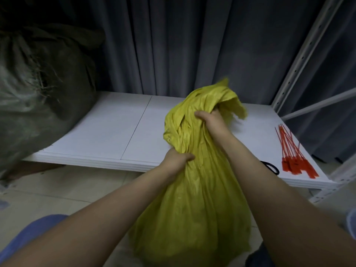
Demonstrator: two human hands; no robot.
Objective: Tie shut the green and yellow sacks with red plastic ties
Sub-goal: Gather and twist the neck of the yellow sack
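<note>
Yellow sack [192, 199], base cut off, left hand [176, 160], right hand [210, 117] gripping, fingers hidden

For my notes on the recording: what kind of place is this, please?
Probably a storeroom or packing corner: a slotted metal rack, a stuffed green sack, and red ties lying on the white shelf.
</note>
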